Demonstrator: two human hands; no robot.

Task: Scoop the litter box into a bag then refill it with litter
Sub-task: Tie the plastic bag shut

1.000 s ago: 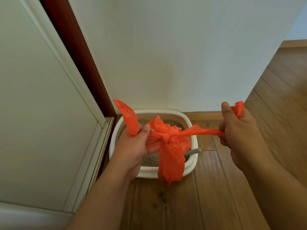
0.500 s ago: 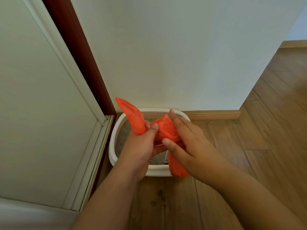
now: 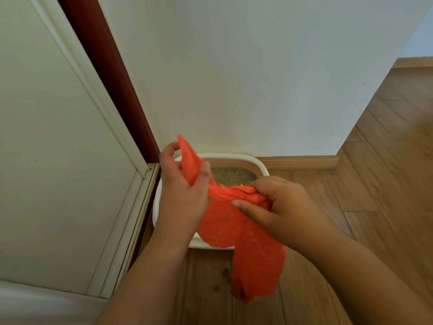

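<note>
An orange plastic bag (image 3: 236, 233) hangs in the air above the white litter box (image 3: 255, 161), which sits on the floor against the wall. My left hand (image 3: 182, 191) grips one twisted end of the bag, which sticks up past my thumb. My right hand (image 3: 276, 202) grips the bunched top of the bag a little to the right. The bag's body droops below both hands and covers the box's front rim. Grey-brown litter (image 3: 232, 177) shows at the back of the box. The scoop is hidden.
A white wall (image 3: 234, 78) stands right behind the box, with a wooden baseboard (image 3: 300, 161). A white door panel (image 3: 54, 148) with a dark red frame (image 3: 110, 73) closes off the left. Wooden floor (image 3: 375, 184) stretches to the right and toward me.
My right hand came in from the far right to the bag's bunched top beside my left hand. The bag's body now droops lower and longer, hiding the scoop handle.
</note>
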